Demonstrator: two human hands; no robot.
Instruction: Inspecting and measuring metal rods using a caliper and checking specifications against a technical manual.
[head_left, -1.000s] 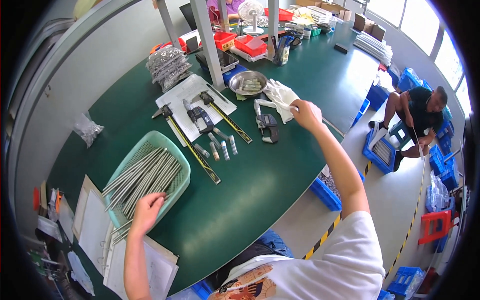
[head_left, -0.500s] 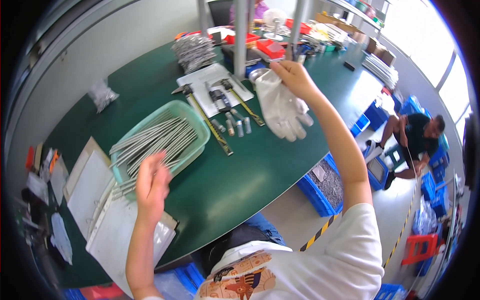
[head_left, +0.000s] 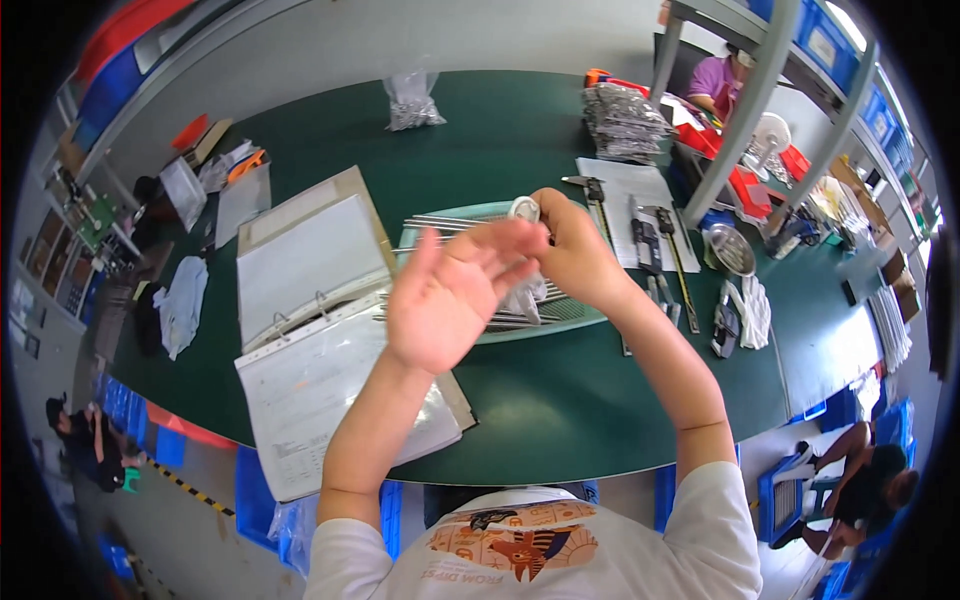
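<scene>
My right hand point(head_left: 582, 252) is closed on a white glove point(head_left: 525, 298), which hangs partly hidden behind my left hand. My left hand point(head_left: 445, 305) is open, fingers stretched out and palm showing, its fingertips overlapping the right hand in view; whether they touch the glove I cannot tell. Beneath both hands stands a pale green basket point(head_left: 560, 329) of thin metal rods point(head_left: 445, 223). A second white glove point(head_left: 756, 312) lies on the table to the right, beside a dark caliper-like tool point(head_left: 725, 325).
An open ring binder point(head_left: 320, 240) with sheets lies at left. Calipers point(head_left: 672, 240) and a white sheet lie right of the basket, near a metal bowl point(head_left: 731, 250). A bag of small parts point(head_left: 412, 108) sits at the back. Shelf posts point(head_left: 745, 115) rise at right; co-workers sit around.
The view has turned left. My right hand has brought the glove from the right to over the basket, and my left hand has come close to it, palm turned into view.
</scene>
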